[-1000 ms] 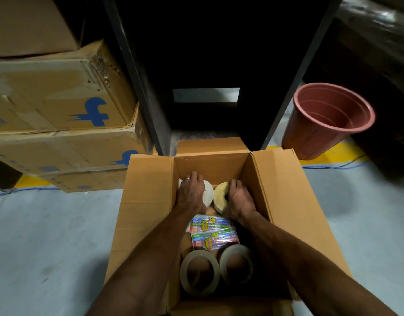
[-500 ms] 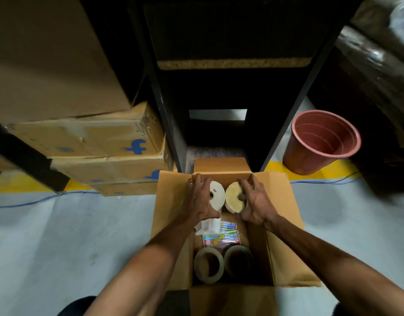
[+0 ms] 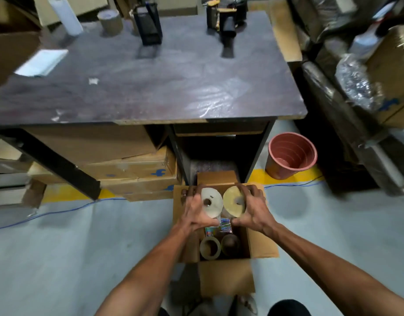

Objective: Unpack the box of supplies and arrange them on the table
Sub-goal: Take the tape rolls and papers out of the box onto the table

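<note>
An open cardboard box (image 3: 262, 244) sits on the floor in front of the dark table (image 3: 146, 87). My left hand (image 3: 195, 212) grips a white roll (image 3: 211, 202) and my right hand (image 3: 253, 210) grips a yellowish roll (image 3: 234, 201), both held side by side above the box's far end. Inside the box lie colourful packets (image 3: 215, 229) and two brown tape rolls (image 3: 210, 248) standing near the front.
On the table's far side stand a white roll (image 3: 65, 15), a brown tape roll (image 3: 109, 20), two black dispensers (image 3: 148, 26) and a paper pad (image 3: 41, 62). A reddish bucket (image 3: 291, 155) stands right of the table leg. Stacked cartons (image 3: 132, 172) fill the space under the table.
Both hands have lifted the two rolls up out of the box. The view has risen and tilted up, so the tabletop now shows.
</note>
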Tool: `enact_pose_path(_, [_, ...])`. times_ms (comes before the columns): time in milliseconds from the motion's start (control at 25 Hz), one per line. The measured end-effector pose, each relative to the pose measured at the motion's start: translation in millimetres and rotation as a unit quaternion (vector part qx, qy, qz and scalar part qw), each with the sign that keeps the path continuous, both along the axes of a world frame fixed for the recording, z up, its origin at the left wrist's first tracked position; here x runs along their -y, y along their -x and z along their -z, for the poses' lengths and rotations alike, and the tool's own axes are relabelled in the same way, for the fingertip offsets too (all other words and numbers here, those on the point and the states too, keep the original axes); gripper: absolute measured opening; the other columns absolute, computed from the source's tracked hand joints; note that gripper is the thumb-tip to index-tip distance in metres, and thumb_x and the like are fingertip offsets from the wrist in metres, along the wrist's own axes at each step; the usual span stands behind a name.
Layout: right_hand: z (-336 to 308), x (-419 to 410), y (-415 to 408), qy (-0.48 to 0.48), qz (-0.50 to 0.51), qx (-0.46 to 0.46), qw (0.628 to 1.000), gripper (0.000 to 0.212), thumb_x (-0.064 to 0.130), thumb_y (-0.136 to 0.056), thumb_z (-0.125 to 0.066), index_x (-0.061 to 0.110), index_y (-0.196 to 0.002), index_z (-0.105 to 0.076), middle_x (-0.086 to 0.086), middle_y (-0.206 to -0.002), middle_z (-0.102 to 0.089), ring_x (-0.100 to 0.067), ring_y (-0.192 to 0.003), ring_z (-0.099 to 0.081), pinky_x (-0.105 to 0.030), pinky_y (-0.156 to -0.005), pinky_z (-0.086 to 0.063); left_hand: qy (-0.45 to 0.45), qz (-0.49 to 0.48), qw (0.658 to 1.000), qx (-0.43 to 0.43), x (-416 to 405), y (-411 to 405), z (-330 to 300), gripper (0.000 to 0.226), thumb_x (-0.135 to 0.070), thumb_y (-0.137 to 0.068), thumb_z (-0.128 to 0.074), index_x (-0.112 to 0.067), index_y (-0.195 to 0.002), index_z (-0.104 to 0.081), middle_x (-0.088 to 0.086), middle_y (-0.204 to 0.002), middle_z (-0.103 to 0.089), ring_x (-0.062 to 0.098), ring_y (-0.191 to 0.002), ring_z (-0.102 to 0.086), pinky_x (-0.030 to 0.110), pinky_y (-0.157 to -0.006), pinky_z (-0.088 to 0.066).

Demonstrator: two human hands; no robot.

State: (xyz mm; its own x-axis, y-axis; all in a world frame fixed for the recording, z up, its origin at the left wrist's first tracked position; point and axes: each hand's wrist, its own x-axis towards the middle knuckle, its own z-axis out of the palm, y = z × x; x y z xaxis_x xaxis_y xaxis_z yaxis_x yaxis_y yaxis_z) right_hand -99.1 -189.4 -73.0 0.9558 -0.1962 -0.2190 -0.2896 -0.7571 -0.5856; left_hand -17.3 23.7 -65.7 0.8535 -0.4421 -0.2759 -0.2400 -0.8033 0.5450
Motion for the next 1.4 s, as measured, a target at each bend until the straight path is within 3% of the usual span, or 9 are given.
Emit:
enact_pose_path(200, [-95.9,-12.4,24.0,-0.025,0.013,0.032,0.999,0.124,0.056,-0.045,-0.081,0.024,-0.152,-0.025,0.0,-0.131,-0.039,-0.022,-0.12,-0.038,-0.044,-0.103,-0.041,0.09,-0.053,0.994,0.03,-20.1,29.9,-96.4,0.107,-0.057,-0.037,-0.079,-0.022,-0.132,-0.046,-0.003,-0.116,-0.045,0.013,-0.104,-0.038,0.033,-0.088,-0.043])
enact_pose_path(360, [-165.3,-22.7,37.9,-0.05,0.013,0.047,0.998,0.12,0.053,-0.046,-0.083,0.024,-0.149,-0.029,0.001,-0.133,-0.04,-0.019,-0.122,-0.038,-0.045,-0.103,-0.042,0.09,-0.089,0.991,0.031,-31.5,54.8,-165.9,0.103,-0.056,-0.037,-0.083,-0.027,-0.129,-0.047,-0.006,-0.113,-0.043,0.013,-0.102,-0.036,0.03,-0.083,-0.043])
enact_pose_path(640, [-252.7,-33.4,54.1,-0.08,-0.007,0.094,0.992,0.111,0.047,-0.045,-0.086,0.029,-0.142,-0.035,0.006,-0.126,-0.041,-0.018,-0.116,-0.04,-0.037,-0.094,-0.045,0.116,-0.132,0.982,0.065,-52.6,85.9,-257.5,0.097,-0.053,-0.039,-0.084,-0.028,-0.126,-0.049,-0.007,-0.112,-0.044,0.011,-0.102,-0.048,0.027,-0.082,-0.049])
enact_pose_path(920, [-296.0,-50.5,44.8,-0.091,-0.035,0.116,0.989,0.124,0.047,-0.047,-0.085,0.024,-0.153,-0.026,0.006,-0.129,-0.043,-0.014,-0.116,-0.038,-0.03,-0.093,-0.04,0.132,-0.18,0.97,0.092,-73.8,95.6,-306.4,0.096,-0.04,-0.044,-0.089,-0.028,-0.131,-0.05,-0.01,-0.114,-0.047,0.009,-0.104,-0.047,0.016,-0.077,-0.041])
enact_pose_path(1160, [-315.7,-62.1,14.6,-0.121,-0.053,0.137,0.982,0.108,0.044,-0.046,-0.088,0.027,-0.14,-0.039,0.006,-0.126,-0.046,-0.013,-0.117,-0.041,-0.029,-0.094,-0.043,0.142,-0.209,0.962,0.106,-87.4,72.4,-322.8,0.098,-0.037,-0.046,-0.088,-0.036,-0.134,-0.045,-0.012,-0.118,-0.047,0.009,-0.107,-0.043,0.021,-0.078,-0.04])
enact_pose_path(1400, [-317.7,-81.1,-42.0,-0.119,-0.064,0.15,0.979,0.102,0.044,-0.048,-0.091,0.031,-0.135,-0.039,0.008,-0.123,-0.045,-0.011,-0.115,-0.04,-0.025,-0.091,-0.041,0.127,-0.207,0.963,0.12,-114.0,7.8,-317.2,0.1,-0.044,-0.043,-0.086,-0.031,-0.134,-0.047,-0.01,-0.119,-0.048,0.013,-0.11,-0.048,0.025,-0.08,-0.048])
